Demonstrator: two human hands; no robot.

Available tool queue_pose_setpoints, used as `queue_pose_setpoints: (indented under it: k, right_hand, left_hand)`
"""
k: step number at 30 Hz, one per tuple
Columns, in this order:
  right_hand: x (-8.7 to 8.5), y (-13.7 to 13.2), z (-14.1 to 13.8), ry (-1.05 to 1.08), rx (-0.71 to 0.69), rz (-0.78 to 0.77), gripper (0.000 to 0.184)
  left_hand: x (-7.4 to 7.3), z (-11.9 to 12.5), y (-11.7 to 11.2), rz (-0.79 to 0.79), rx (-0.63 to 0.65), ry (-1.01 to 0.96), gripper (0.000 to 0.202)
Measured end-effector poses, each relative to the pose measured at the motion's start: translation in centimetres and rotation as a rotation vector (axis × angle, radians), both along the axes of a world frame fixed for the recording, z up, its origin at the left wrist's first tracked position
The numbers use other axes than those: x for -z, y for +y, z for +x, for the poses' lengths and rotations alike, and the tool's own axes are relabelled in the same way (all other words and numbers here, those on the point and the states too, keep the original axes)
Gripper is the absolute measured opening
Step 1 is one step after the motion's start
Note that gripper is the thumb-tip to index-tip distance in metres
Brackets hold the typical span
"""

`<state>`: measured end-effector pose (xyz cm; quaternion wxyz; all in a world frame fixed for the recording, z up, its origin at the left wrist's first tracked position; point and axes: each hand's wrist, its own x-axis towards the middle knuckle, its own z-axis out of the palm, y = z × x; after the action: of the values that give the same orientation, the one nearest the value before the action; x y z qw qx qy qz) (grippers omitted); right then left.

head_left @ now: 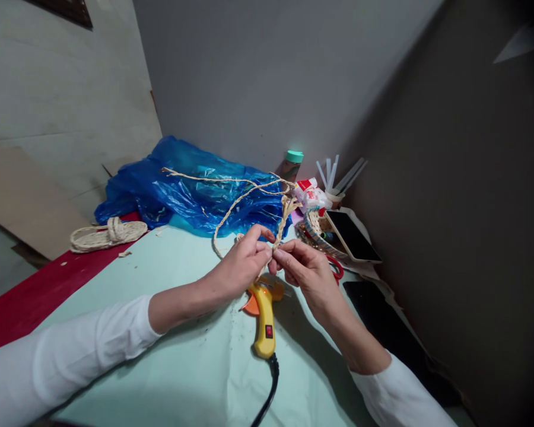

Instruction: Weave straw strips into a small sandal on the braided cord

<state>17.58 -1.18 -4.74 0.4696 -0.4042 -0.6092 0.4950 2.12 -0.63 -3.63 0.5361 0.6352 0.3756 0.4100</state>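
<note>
Between my two hands is a braided straw cord [283, 220], its frayed end standing up above the fingers. My left hand [250, 255] pinches it from the left. From the right, my right hand [303, 264] closes thumb and fingers on the same braid, fingertips almost touching the left ones. A long thin tail of the cord loops left and back over a blue plastic bag. Just below the hands lies a yellow glue gun [265, 323] with an orange trigger, its front partly hidden, its black cable [269, 388] running toward me.
A woven straw slipper [109, 235] lies at the left on red cloth [48, 284]. The crumpled blue plastic bag [191, 193] fills the back. Rightward are a green-lidded jar [293, 163], glue sticks [333, 172], a basket [314, 228] with a phone [353, 236], red-handled scissors [337, 268] and a dark flat object [387, 332].
</note>
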Motion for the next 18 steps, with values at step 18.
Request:
queue_pose_setpoints:
  k: [18]
  right_hand:
    - [-0.2, -0.8, -0.7, 0.143, 0.222, -0.077, 0.021]
  left_hand:
    - [0.8, 0.4, -1.7, 0.945, -0.257, 0.643, 0.024]
